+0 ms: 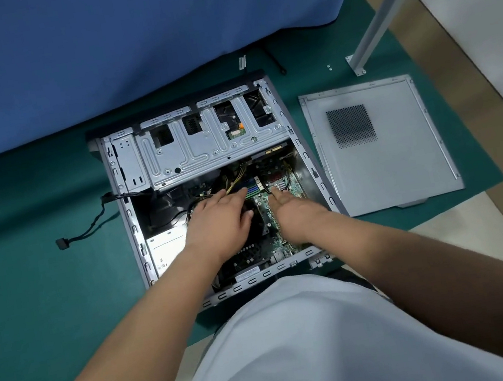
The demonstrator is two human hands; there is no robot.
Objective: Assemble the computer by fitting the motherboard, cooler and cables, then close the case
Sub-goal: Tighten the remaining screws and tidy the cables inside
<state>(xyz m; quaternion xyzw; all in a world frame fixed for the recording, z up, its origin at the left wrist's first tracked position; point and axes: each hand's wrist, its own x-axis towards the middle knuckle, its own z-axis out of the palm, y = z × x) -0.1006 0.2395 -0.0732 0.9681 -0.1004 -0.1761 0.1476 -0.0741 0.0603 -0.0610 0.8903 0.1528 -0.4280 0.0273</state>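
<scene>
A black cable with a flat black connector (pixel 61 244) is seen at the far left, trailing out of the case onto the dark green mat (pixel 44 291) that covers the floor. Just right of it, an open grey metal computer case (pixel 123 185) lies on its side on the mat, its silver drive cage (pixel 212 140) at the far end. Inside the case, a green motherboard (pixel 266 207) is seated flat on the bottom. The left hand (pixel 218 219) is laid over the board's middle, fingers straight and spread towards yellow and black wires (pixel 234 178); nothing is held in its grip. The right hand (pixel 293 206) is placed just beside it, thumb and fingers reaching onto the board; whether anything is pinched cannot be told. Further right, a flat grey side panel with a perforated vent (pixel 383 148) is laid on the mat, apart from the case. Two small screws (pixel 329 67) are seen beyond it.
</scene>
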